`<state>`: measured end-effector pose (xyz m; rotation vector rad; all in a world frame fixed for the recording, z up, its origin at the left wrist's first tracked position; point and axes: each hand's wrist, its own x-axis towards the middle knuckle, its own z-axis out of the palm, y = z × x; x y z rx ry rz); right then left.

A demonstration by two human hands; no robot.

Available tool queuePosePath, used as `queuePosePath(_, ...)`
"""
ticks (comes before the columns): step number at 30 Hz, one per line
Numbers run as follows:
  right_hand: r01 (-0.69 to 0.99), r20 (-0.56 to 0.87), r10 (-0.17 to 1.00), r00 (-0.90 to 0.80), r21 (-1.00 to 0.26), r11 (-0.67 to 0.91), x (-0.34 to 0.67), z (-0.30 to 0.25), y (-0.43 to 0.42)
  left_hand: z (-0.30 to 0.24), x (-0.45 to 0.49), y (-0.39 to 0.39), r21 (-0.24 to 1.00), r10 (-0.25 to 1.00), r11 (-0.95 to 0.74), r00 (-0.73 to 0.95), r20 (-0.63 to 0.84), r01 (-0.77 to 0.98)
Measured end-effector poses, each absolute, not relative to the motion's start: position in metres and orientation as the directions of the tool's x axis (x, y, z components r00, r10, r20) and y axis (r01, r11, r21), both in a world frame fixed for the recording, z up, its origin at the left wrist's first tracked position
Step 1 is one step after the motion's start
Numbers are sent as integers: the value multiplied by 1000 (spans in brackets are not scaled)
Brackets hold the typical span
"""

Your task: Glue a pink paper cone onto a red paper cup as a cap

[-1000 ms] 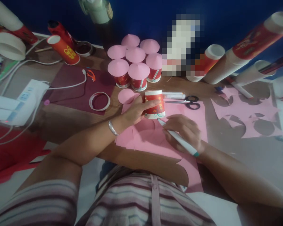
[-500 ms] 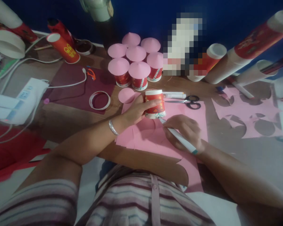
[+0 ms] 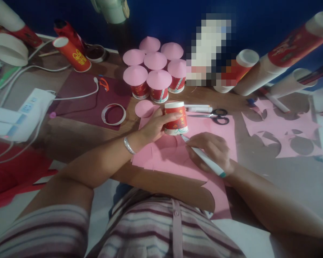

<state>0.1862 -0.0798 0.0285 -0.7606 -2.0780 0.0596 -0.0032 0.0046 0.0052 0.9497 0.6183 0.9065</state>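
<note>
My left hand (image 3: 156, 126) is closed round a short red cardboard tube (image 3: 175, 123) with gold print and white end bands. Green lines curl along its lower white band. In my right hand (image 3: 210, 151) is a white marker (image 3: 206, 162) with a green end, its dark tip close to that band; whether it touches, I cannot tell. Beneath both hands lie pink paper sheets (image 3: 167, 156). Behind the tube stands a group of several red tubes topped with pink paper cones (image 3: 159, 79). One flat pink disc (image 3: 144, 108) lies left of the tube.
Black-handled scissors (image 3: 220, 116) and white markers (image 3: 198, 108) lie behind my right hand. Pink offcuts with round holes (image 3: 284, 132) are on the right. A tape roll (image 3: 113, 114), a white power strip (image 3: 29, 114) with cables and an orange-red tube (image 3: 72, 55) occupy the left side.
The tube has shifted and turned slightly in my left hand, so its green lines sit further left. The marker stays at its lower edge, almost unmoved.
</note>
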Motion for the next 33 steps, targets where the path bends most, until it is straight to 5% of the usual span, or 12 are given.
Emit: queuePosePath(33,515,692,579,-431,-338,787,187,29,-80,4,-3,3,868,863,273,505,-30,-415)
